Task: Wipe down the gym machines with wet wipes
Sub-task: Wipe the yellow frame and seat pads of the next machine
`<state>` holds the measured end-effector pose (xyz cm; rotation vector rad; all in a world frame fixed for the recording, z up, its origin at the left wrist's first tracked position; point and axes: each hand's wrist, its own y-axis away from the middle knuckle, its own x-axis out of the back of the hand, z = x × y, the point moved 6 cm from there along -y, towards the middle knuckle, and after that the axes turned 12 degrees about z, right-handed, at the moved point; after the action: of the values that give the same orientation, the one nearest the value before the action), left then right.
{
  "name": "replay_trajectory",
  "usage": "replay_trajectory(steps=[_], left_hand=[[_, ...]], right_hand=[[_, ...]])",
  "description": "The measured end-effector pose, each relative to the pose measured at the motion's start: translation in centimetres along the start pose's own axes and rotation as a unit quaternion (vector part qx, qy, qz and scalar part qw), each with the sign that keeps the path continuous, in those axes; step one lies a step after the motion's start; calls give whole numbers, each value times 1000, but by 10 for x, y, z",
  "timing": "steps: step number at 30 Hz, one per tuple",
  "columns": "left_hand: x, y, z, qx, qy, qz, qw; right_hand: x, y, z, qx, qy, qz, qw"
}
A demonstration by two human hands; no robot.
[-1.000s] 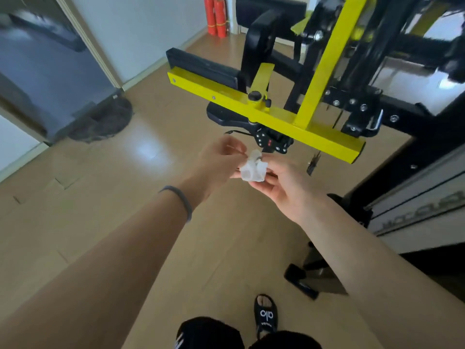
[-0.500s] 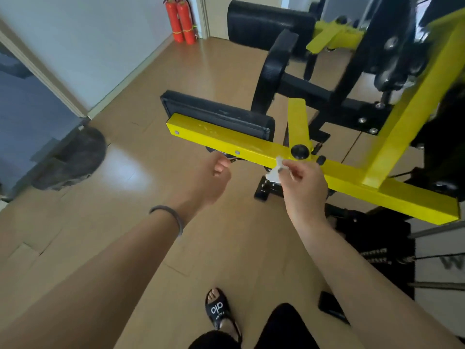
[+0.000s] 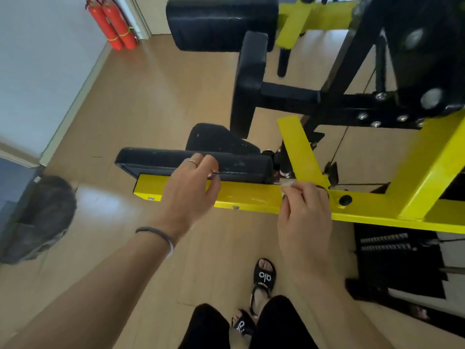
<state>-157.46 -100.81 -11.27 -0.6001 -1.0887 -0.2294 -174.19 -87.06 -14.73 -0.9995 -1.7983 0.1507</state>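
While the right hand [image 3: 303,215] is pinching the crumpled wet wipe [image 3: 286,183] against the top of the yellow bar [image 3: 249,197], where a second ago both hands were bunching it in mid-air short of that bar, the wiping itself is beginning. Having let go of the wipe, the left hand [image 3: 187,190] is hovering over the bar's far end beside the black pad [image 3: 241,165], its grip loosely curled and holding nothing.

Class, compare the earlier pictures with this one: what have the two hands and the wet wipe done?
The left hand let go of the wet wipe and moved onto the yellow bar. The right hand carried the wipe up onto that bar. It still pinches the wipe.
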Motion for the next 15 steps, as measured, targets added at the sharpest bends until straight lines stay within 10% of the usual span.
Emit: replay_trajectory(steps=[15], left_hand=[[21, -38, -110, -102, -20, 14, 994]], right_hand=[[-35, 25, -49, -196, 11, 67, 978]])
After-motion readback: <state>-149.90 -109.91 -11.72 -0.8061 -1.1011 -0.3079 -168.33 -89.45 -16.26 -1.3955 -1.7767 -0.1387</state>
